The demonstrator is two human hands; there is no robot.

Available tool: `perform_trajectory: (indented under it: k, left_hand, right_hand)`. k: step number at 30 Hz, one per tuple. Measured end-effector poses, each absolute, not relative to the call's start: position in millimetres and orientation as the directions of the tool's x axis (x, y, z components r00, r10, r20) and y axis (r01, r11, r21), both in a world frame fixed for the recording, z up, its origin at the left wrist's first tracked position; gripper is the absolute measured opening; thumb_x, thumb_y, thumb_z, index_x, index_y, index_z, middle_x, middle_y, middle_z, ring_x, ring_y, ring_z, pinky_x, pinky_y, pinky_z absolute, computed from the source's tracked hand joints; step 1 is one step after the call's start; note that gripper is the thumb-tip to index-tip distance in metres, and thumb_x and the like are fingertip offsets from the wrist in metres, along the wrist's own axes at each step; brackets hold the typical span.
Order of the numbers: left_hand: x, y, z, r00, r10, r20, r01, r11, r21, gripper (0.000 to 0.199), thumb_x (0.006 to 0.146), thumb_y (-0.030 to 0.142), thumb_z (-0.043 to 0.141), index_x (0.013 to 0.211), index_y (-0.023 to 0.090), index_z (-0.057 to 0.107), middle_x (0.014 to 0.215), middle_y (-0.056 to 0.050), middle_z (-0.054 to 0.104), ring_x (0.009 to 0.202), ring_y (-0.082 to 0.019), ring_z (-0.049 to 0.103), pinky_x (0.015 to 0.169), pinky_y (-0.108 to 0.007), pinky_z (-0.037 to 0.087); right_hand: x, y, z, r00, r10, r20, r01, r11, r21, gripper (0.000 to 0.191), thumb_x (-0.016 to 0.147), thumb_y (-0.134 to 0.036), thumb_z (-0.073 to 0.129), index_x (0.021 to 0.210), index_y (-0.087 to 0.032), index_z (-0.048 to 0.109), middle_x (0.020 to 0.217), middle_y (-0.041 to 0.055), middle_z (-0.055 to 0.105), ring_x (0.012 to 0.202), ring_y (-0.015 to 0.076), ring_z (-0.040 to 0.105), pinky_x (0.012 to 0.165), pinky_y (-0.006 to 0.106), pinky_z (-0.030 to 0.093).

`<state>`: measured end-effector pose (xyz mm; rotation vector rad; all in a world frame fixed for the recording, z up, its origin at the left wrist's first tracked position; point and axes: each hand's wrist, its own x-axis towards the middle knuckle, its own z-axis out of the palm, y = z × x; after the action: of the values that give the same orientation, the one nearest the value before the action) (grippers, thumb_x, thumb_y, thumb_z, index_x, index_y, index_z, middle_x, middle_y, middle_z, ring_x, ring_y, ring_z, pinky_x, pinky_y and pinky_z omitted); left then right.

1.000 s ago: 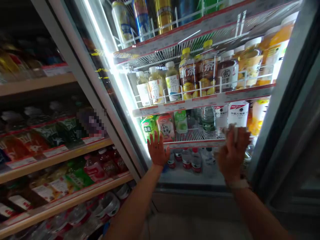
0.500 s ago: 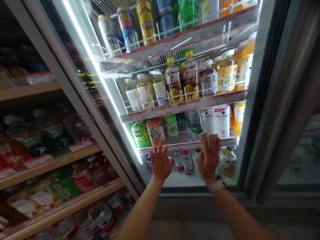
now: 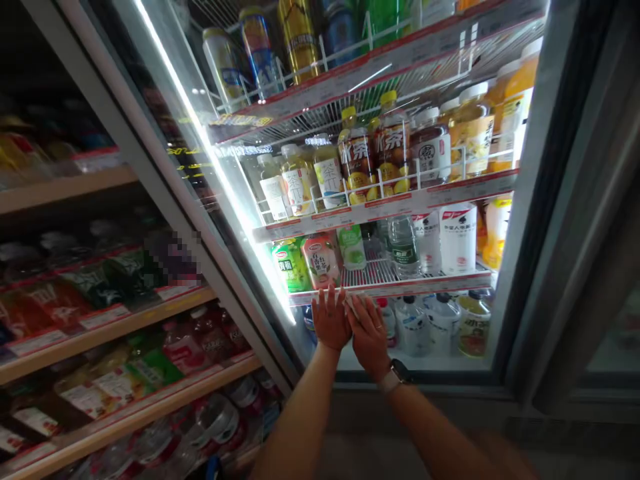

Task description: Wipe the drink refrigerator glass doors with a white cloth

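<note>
The left hand (image 3: 331, 319) is laid open, fingers spread, on the glass door (image 3: 240, 193) of a drinks cooler. The right hand (image 3: 369, 337) is pressed just beside it, a small white wad (image 3: 353, 307) at its fingertips; gripped or only pinned cannot be told. Bottled drinks (image 3: 320, 261) are stood behind the glass, above the hands.

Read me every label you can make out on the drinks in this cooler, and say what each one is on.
"冰茶": on the amber tea bottles.
"茶": large on the pale tea bottles; the mark beside it is unclear.
"青梅", probably: on the green-labelled bottle.
The shelf price strips are too small to read, and so is the remaining small print.
</note>
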<state>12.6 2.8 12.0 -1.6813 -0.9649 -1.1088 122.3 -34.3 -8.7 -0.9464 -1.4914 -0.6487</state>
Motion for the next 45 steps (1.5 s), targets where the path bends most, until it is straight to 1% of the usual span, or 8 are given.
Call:
perform_trajectory:
  k: [5,10,14,19,29,32,38,45]
  left_hand:
    - [11.3,0.1,14.9,0.324,0.139,0.936,0.912,-0.309,-0.270,0.060,0.096,0.029,0.038,0.153,0.018,0.025,0.159,-0.011,0.030,0.150,-0.025,0.017,0.123,-0.046,0.015]
    - [8.9,1.3,11.5,0.315,0.172,0.933,0.912,-0.328,-0.247,0.065,0.094,0.028,0.045,0.154,0.021,0.023,0.158,-0.011,0.031,0.150,-0.026,0.019,0.123,-0.048,0.015]
    - [9.5,2.7,12.5,0.311,0.154,0.938,0.912,-0.327,-0.248,0.064,0.094,0.028,0.044,0.154,0.021,0.023,0.157,-0.011,0.032,0.149,-0.026,0.020,0.122,-0.048,0.017]
    - [11.6,4.9,14.3,0.299,0.099,0.949,0.898,-0.366,-0.245,0.062,0.095,0.030,0.042,0.154,0.021,0.024,0.158,-0.009,0.031,0.150,-0.025,0.018,0.122,-0.047,0.018]
    - [12.5,3.5,11.6,0.278,0.153,0.948,0.900,-0.388,-0.201,0.061,0.095,0.028,0.045,0.153,0.022,0.027,0.155,-0.009,0.037,0.149,-0.026,0.021,0.123,-0.047,0.016]
    - [13.3,1.3,13.8,0.287,0.140,0.948,0.899,-0.382,-0.216,0.062,0.094,0.028,0.045,0.153,0.021,0.027,0.157,-0.009,0.035,0.149,-0.026,0.019,0.123,-0.046,0.016]
    - [14.3,-2.8,16.7,0.303,0.133,0.944,0.907,-0.346,-0.242,0.066,0.092,0.022,0.043,0.154,0.018,0.023,0.158,-0.011,0.031,0.149,-0.027,0.019,0.122,-0.047,0.017]
    - [11.3,-0.4,9.9,0.308,0.157,0.938,0.919,-0.305,-0.251,0.062,0.093,0.026,0.043,0.152,0.019,0.030,0.156,-0.012,0.035,0.149,-0.027,0.023,0.122,-0.049,0.017]
  right_hand:
    - [150.8,-37.2,9.8,-0.064,0.244,0.968,0.879,0.473,-0.061,0.053,0.092,-0.005,0.042,0.140,-0.025,0.053,0.144,0.0069,0.054,0.145,0.0202,0.033,0.121,0.041,0.023]
    - [219.6,-32.4,30.3,0.208,0.124,0.970,0.902,0.358,-0.239,0.067,0.090,-0.005,0.039,0.153,-0.026,0.031,0.159,0.0086,0.032,0.148,0.0272,0.021,0.120,0.053,0.021]
    - [270.4,-31.4,22.7,0.260,0.075,0.963,0.909,0.318,-0.270,0.064,0.090,-0.009,0.038,0.153,-0.025,0.033,0.160,0.0090,0.028,0.148,0.0323,0.021,0.117,0.062,0.024]
    - [308.4,-36.4,1.1,0.301,0.111,0.947,0.909,0.268,-0.320,0.063,0.090,-0.009,0.036,0.152,-0.017,0.034,0.160,0.0126,0.026,0.148,0.0325,0.021,0.117,0.061,0.027]
    - [314.4,-35.4,-7.0,0.520,0.064,0.852,0.818,0.249,-0.518,0.064,0.088,-0.010,0.037,0.152,-0.015,0.034,0.160,0.0151,0.025,0.148,0.0350,0.022,0.118,0.062,0.022]
    - [285.7,-30.6,-0.4,0.491,0.035,0.871,0.831,0.280,-0.480,0.064,0.090,-0.009,0.035,0.153,-0.017,0.032,0.161,0.0140,0.024,0.148,0.0351,0.018,0.116,0.065,0.022]
    - [217.2,-27.9,18.8,0.352,0.030,0.936,0.868,0.364,-0.338,0.064,0.091,-0.007,0.035,0.153,-0.024,0.032,0.158,0.0106,0.033,0.146,0.0338,0.027,0.116,0.063,0.027]
    - [147.4,-32.6,2.4,0.087,0.120,0.989,0.873,0.470,-0.134,0.062,0.091,-0.003,0.045,0.147,-0.028,0.043,0.139,0.0053,0.059,0.144,0.0205,0.034,0.121,0.041,0.026]
